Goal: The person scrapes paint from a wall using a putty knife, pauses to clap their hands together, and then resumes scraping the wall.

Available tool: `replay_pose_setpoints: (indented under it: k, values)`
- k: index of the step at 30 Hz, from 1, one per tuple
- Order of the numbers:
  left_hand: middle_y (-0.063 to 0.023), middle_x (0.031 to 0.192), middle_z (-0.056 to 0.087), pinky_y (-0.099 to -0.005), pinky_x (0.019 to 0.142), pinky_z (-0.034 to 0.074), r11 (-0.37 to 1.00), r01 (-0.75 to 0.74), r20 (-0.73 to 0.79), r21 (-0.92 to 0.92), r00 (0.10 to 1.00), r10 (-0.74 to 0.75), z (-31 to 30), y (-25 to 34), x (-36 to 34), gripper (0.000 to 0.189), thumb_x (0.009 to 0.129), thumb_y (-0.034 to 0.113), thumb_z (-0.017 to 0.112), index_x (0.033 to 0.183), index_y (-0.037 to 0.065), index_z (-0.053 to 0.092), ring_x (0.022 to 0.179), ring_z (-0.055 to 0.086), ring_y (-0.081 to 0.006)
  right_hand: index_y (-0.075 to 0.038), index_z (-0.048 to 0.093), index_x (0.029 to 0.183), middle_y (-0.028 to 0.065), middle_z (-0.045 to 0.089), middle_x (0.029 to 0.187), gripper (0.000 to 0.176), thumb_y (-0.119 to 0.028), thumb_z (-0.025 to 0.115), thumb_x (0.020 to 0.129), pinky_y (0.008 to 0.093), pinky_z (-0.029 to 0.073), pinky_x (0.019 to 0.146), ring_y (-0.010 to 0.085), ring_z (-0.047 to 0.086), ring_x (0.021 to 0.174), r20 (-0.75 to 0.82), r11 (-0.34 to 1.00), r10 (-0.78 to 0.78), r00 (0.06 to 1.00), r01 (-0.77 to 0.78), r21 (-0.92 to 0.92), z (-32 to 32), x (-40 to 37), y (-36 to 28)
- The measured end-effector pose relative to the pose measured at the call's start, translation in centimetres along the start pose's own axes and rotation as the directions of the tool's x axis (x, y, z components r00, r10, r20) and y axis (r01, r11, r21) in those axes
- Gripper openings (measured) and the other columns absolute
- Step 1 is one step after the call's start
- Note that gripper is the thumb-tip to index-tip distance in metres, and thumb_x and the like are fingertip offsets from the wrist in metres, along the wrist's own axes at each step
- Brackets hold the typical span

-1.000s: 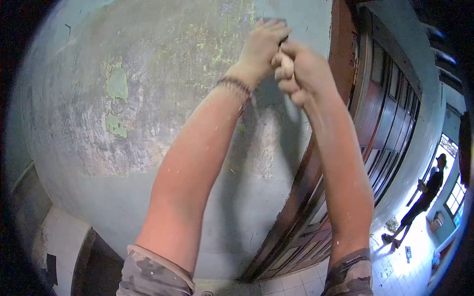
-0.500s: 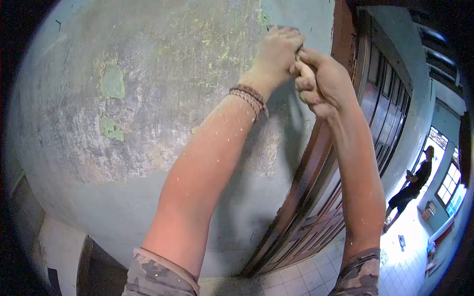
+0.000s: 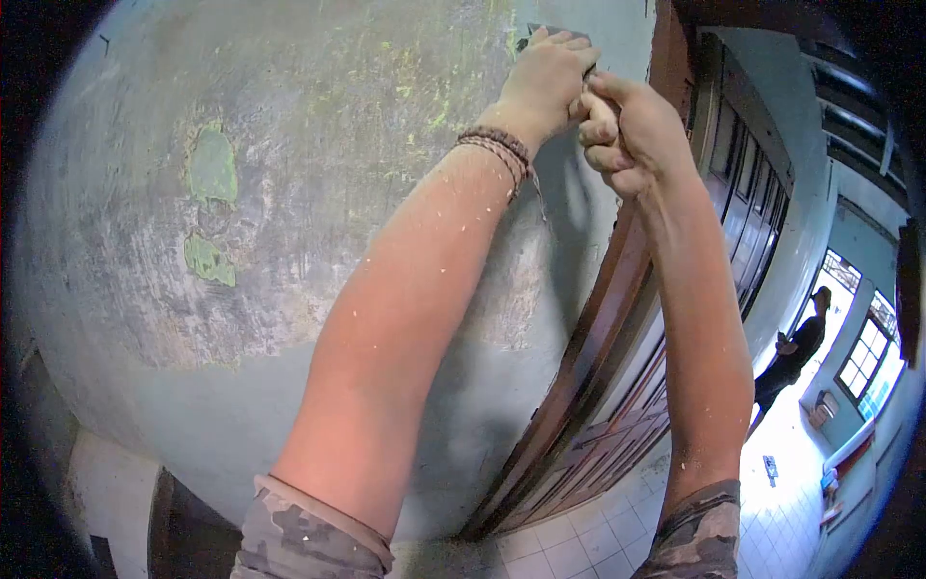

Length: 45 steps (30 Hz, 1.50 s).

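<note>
A dark, flat-bladed scraper (image 3: 571, 37) lies against the wall near the top of the view, mostly covered by my hands. My left hand (image 3: 546, 81) is over the blade, fingers bent around its upper edge. Close beside it, my right hand (image 3: 637, 140) is closed in a fist around what looks like the scraper's handle, which is largely hidden. The wall (image 3: 386, 106) has a rough grey, worn area with yellow-green traces and pale blue-green paint around it. Pale flecks dot both forearms.
Right of my hands run a brown door frame (image 3: 608, 309) and a dark panelled door (image 3: 738, 183). Two green paint patches (image 3: 212, 164) show at left. Farther off, a person (image 3: 796, 352) stands by bright windows (image 3: 865, 357). White tiles (image 3: 579, 555) cover the floor.
Both hands have shifted upward along the wall with the scraper, and more of its dark blade shows above my left fingers. The camera view has moved slightly. The distant person appears lower and farther left.
</note>
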<state>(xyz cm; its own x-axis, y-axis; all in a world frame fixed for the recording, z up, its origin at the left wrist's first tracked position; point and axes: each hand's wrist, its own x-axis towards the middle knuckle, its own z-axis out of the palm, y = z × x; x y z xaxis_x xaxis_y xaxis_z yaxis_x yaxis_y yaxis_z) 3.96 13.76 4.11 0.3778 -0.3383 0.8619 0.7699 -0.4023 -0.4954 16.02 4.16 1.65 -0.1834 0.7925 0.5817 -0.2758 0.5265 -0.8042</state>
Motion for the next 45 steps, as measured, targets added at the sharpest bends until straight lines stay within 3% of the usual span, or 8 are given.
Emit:
replay_pose_setpoints:
  k: [4, 18, 22, 36, 38, 39, 42, 45]
  values:
    - [-0.0145, 0.121, 0.061, -0.0418, 0.103, 0.040, 0.997, 0.074, 0.142, 0.001, 0.987, -0.073, -1.4, 1.9, -1.5, 0.052, 0.065, 0.010, 0.066, 0.116, 0.004, 0.061, 0.116, 0.055, -0.0327, -0.005, 0.049, 0.093, 0.0034, 0.053, 0.073, 0.016, -0.020, 0.045, 0.096, 0.0168, 0.021, 0.028, 0.0029, 0.039, 0.043, 0.020, 1.000, -0.003, 1.000, 0.004, -0.025, -0.7, -1.4, 1.3]
    - [-0.0152, 0.121, 0.062, -0.0396, 0.097, 0.045, 0.998, -0.035, 0.054, 0.051, 0.998, 0.033, -1.2, 0.7, -1.5, 0.048, 0.070, 0.017, 0.066, 0.116, 0.003, 0.061, 0.113, 0.057, -0.0312, -0.004, 0.051, 0.089, 0.0038, 0.054, 0.073, 0.016, -0.017, 0.045, 0.095, 0.0163, 0.021, 0.029, 0.0031, 0.040, 0.045, -0.016, 1.000, 0.007, 1.000, -0.008, -0.027, 0.1, -1.3, 1.0]
    - [-0.0118, 0.121, 0.062, -0.0407, 0.101, 0.043, 0.995, 0.096, 0.185, -0.025, 0.979, -0.090, -2.3, 0.9, -0.5, 0.049, 0.069, 0.016, 0.067, 0.117, 0.007, 0.061, 0.115, 0.056, -0.0326, -0.006, 0.052, 0.088, 0.0024, 0.054, 0.072, 0.016, -0.019, 0.046, 0.095, 0.0172, 0.021, 0.030, 0.0033, 0.040, 0.045, 0.059, 1.000, -0.008, 0.998, 0.009, -0.026, 0.1, -0.4, 0.0]
    - [-0.0153, 0.116, 0.062, -0.0402, 0.089, 0.049, 0.999, -0.025, -0.011, -0.041, 1.000, 0.025, -2.4, 1.2, -3.0, 0.053, 0.065, 0.015, 0.069, 0.116, 0.005, 0.060, 0.107, 0.058, -0.0347, -0.005, 0.053, 0.084, 0.0024, 0.053, 0.067, 0.019, -0.018, 0.046, 0.095, 0.0168, 0.022, 0.028, 0.0039, 0.041, 0.043, -0.046, 0.993, 0.020, 0.999, -0.025, -0.113, 0.6, -3.1, 1.4]
    - [-0.0146, 0.115, 0.063, -0.0406, 0.087, 0.050, 0.997, 0.014, 0.075, -0.078, 0.997, -0.009, -2.9, 0.9, -1.9, 0.053, 0.065, 0.015, 0.070, 0.117, 0.007, 0.061, 0.104, 0.060, -0.0349, -0.006, 0.053, 0.083, 0.0019, 0.052, 0.066, 0.018, -0.018, 0.046, 0.095, 0.0166, 0.022, 0.029, 0.0034, 0.040, 0.042, -0.050, 0.991, 0.024, 0.998, -0.031, -0.129, 0.7, -3.2, -0.3]
    - [-0.0118, 0.085, 0.063, -0.0422, 0.075, 0.049, 0.989, 0.125, 0.109, -0.079, 0.987, -0.116, -3.0, 1.6, -1.4, 0.012, 0.071, 0.007, 0.063, 0.082, 0.008, 0.059, 0.086, 0.061, -0.0344, -0.006, 0.053, 0.084, 0.0020, 0.053, 0.066, 0.018, -0.018, 0.047, 0.095, 0.0167, 0.023, 0.029, 0.0034, 0.040, 0.042, 0.032, 0.990, 0.056, 0.998, -0.052, -0.134, 0.1, -2.6, -1.6]
    - [-0.0133, 0.084, 0.064, -0.0431, 0.073, 0.049, 0.962, 0.206, 0.104, -0.179, 0.976, -0.190, -2.2, 1.6, -1.2, 0.009, 0.072, 0.008, 0.063, 0.080, 0.007, 0.059, 0.085, 0.061, -0.0357, -0.008, 0.054, 0.085, 0.0022, 0.054, 0.067, 0.016, -0.019, 0.048, 0.095, 0.0172, 0.024, 0.029, 0.0032, 0.039, 0.041, 0.124, 0.992, 0.076, 0.989, -0.063, -0.107, -0.6, -2.0, -1.7]
    - [-0.0147, 0.102, 0.064, -0.0424, 0.091, 0.046, 0.998, 0.038, 0.033, -0.053, 0.999, -0.036, -2.2, 2.7, -4.2, 0.030, 0.071, 0.013, 0.065, 0.100, 0.005, 0.061, 0.102, 0.059, -0.0336, -0.009, 0.055, 0.088, 0.0016, 0.055, 0.068, 0.013, -0.019, 0.050, 0.094, 0.0174, 0.022, 0.030, 0.0033, 0.040, 0.042, 0.049, 0.983, 0.089, 0.995, -0.080, -0.167, -2.0, -2.7, 2.5]
